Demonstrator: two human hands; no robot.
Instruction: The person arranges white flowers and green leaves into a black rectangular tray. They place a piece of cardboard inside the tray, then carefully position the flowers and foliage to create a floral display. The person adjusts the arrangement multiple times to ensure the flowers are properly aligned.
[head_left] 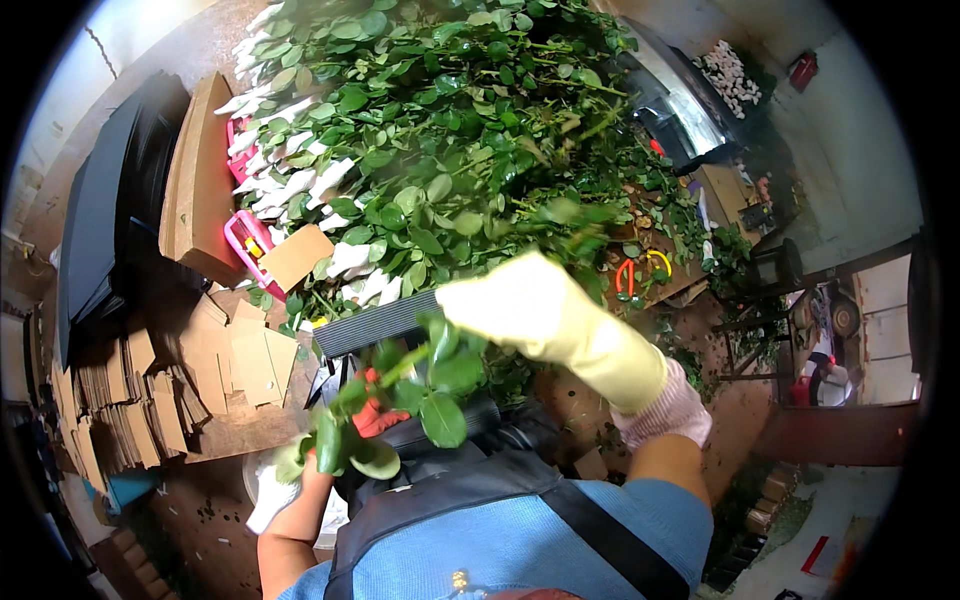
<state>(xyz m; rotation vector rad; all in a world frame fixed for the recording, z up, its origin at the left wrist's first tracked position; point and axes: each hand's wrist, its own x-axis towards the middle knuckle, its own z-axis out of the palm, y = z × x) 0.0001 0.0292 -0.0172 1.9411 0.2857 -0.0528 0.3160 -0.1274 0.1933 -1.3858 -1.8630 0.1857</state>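
My left hand (305, 465), low left and partly behind leaves, holds a rose stem (350, 400) with large green leaves and a white-covered head (270, 490). My right hand (500, 305), in a pale yellow glove with a pink cuff, is closed above those leaves, beside a dark ridged strip (370, 325); what its fingers hold is hidden. A red object (378, 420) shows behind the stem. Beyond both hands lies a big pile of leafy stems (430, 150) with white-covered heads along its left side.
Cardboard pieces (240, 350), a long carton (195, 180), black sheets (110, 190) and pink holders (245, 240) are on the left. Orange and yellow tools (625, 280) lie right on the worktable (650, 290). Another person (830, 375) is at the far right, near a doorway.
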